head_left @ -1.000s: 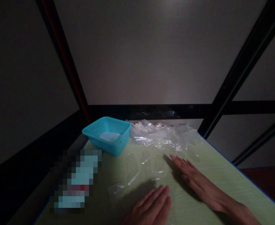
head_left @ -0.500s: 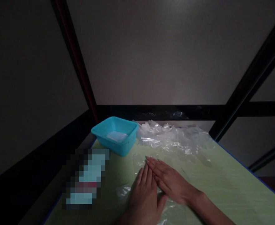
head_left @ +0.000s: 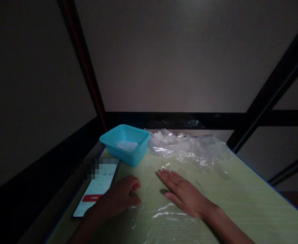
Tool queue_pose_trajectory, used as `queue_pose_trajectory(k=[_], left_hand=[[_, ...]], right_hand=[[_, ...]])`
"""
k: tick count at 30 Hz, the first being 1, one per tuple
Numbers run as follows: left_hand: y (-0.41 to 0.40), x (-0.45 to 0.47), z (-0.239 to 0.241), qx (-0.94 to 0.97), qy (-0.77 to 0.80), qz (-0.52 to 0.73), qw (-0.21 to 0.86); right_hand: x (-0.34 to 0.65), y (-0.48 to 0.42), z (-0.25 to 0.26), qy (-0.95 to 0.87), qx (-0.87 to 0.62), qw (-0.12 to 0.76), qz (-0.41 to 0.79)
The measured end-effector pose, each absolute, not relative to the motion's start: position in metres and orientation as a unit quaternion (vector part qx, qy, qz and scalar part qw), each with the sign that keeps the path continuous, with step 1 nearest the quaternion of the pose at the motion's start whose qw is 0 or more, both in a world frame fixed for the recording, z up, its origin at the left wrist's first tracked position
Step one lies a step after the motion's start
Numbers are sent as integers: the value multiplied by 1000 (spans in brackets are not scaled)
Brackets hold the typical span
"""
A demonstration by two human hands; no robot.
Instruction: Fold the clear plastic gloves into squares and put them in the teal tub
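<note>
A thin, clear plastic sheet with rounded, finger-like ends, looking like a disposable glove [head_left: 170, 215], is spread on the table in front of me. My right hand [head_left: 183, 193] rests palm down on it, fingers stretched out. To the left, my left hand [head_left: 124, 195] hovers beside the glove's left edge with curled fingers. A gap shows between its thumb and fingertips, and I see nothing held there. Behind the hands lies a crumpled heap of similar clear plastic gloves [head_left: 186, 147].
A turquoise plastic basin [head_left: 136, 156] with something whitish inside stands at the back left. A phone [head_left: 98, 186] with a lit screen lies near the table's left edge, partly behind my left wrist. Dark-framed wall panels [head_left: 174, 67] rise behind the table [head_left: 255, 200].
My left hand has moved left, off the glove and away from the right hand, and its fingers have curled. My right hand stays flat in nearly the same spot.
</note>
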State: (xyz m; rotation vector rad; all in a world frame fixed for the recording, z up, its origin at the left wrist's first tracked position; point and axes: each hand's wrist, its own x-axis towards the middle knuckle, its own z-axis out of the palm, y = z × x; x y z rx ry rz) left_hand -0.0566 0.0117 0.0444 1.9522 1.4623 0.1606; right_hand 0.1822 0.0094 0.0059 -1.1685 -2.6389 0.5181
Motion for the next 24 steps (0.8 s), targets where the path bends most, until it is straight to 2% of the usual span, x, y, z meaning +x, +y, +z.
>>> queue_pose_trajectory(k=[5, 12, 14, 17, 19, 24], left_hand=[[8, -57, 34, 751, 566, 38, 337], [4, -57, 24, 774, 504, 125, 362], [6, -58, 21, 762, 478, 142, 413], [10, -58, 16, 703, 426, 150, 550], [11, -57, 15, 682, 415, 146, 584], [7, -59, 24, 735, 431, 114, 511]], right_hand=[[183, 9, 6, -899, -392, 95, 170], [182, 9, 5, -900, -390, 105, 163], [182, 9, 4, -900, -391, 103, 161], [182, 10, 3, -902, -391, 98, 158], [182, 10, 3, -902, -391, 98, 158], [183, 11, 1, -902, -394, 91, 151]])
